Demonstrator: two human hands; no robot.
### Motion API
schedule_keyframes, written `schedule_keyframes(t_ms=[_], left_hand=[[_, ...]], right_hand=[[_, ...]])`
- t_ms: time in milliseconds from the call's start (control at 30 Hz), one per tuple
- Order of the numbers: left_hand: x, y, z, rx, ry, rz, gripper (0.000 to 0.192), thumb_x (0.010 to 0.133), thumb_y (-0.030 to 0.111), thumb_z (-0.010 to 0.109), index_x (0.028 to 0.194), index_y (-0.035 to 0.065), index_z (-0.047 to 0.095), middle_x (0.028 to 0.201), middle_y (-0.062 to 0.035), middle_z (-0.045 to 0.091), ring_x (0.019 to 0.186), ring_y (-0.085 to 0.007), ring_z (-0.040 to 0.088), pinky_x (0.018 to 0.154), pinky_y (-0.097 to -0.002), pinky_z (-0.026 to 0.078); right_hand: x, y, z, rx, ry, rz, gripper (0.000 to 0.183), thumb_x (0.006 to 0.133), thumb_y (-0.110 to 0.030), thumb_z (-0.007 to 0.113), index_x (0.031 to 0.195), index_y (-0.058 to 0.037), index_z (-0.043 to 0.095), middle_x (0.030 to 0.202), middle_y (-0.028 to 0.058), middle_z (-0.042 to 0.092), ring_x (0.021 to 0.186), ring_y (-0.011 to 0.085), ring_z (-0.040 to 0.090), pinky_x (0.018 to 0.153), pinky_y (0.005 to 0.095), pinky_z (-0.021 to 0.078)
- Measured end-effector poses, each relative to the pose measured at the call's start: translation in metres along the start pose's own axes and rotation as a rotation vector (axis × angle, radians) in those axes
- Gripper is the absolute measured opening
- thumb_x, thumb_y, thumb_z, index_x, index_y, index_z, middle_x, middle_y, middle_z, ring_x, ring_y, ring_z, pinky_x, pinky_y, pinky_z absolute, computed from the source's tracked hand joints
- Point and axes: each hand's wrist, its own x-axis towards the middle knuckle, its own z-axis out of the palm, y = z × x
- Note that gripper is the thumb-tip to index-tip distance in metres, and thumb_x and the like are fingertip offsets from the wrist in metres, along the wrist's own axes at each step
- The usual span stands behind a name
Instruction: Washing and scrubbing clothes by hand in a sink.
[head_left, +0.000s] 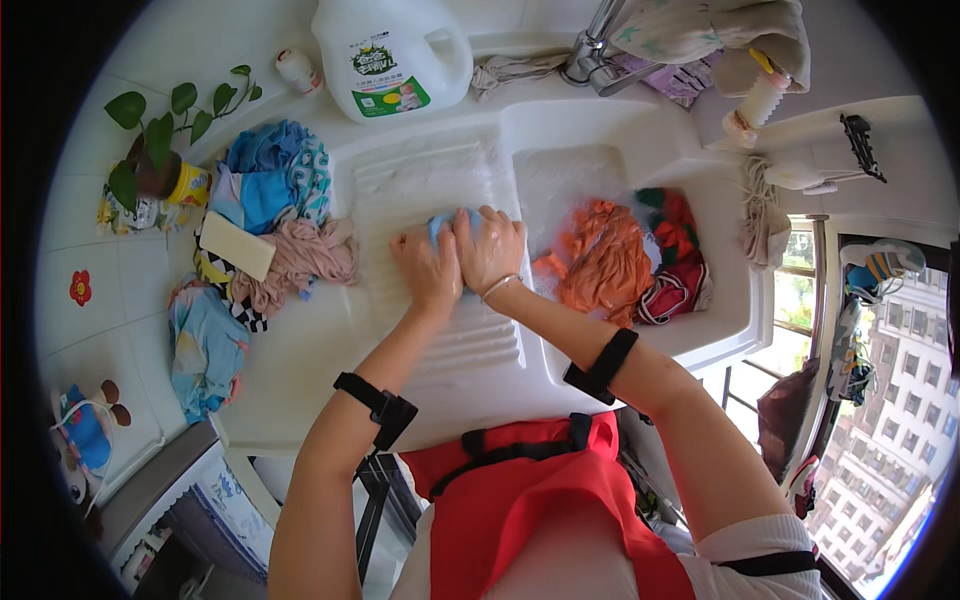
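Both my hands press together on a light blue cloth (442, 225) over the ribbed washboard part (420, 172) of a white laundry sink. My left hand (427, 266) is closed on the cloth's left side, thumb up. Close against it, my right hand (491, 247) grips the same cloth and wears a bracelet at the wrist. Most of the cloth is hidden under the fingers. To the right, the basin (570, 161) holds sudsy water with an orange garment (611, 262), a red and green piece (670, 225) and a dark red garment with white trim (675, 294).
Left of the washboard lies a heap of clothes (315, 251) with a pale yellow soap bar (238, 246) on top. A detergent jug (390, 67) and small bottle (298, 71) stand behind. A chrome faucet (592, 56) rises at the back. A potted plant (157, 139) is at left.
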Motion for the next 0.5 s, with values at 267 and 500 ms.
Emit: schedule_keyframes(t_ms=[267,500], left_hand=[[0.061,0.003,0.012,0.253,0.181,0.11,0.036,0.088,0.032,0.038,0.102,0.0051,0.057,0.111,-0.0135,0.053,0.106,-0.0299,0.043,0.093,-0.0446,0.026],[0.041,0.012,-0.006,-0.048,0.01,-0.369,0.042,0.09,0.038,0.041,0.098,0.0017,0.059,0.111,-0.014,0.052,0.106,-0.0282,0.045,0.094,-0.0432,0.029]], right_hand=[[0.057,-0.012,0.008,-0.052,0.067,0.181,0.034,0.082,-0.037,0.047,0.089,-0.0071,0.062,0.109,0.0124,0.053,0.098,0.0299,0.046,0.085,0.0401,0.0332],[0.021,-0.011,0.017,-0.094,0.162,0.404,0.034,0.083,-0.035,0.047,0.092,-0.0076,0.063,0.111,0.0128,0.053,0.107,0.0321,0.045,0.091,0.0403,0.0328]])
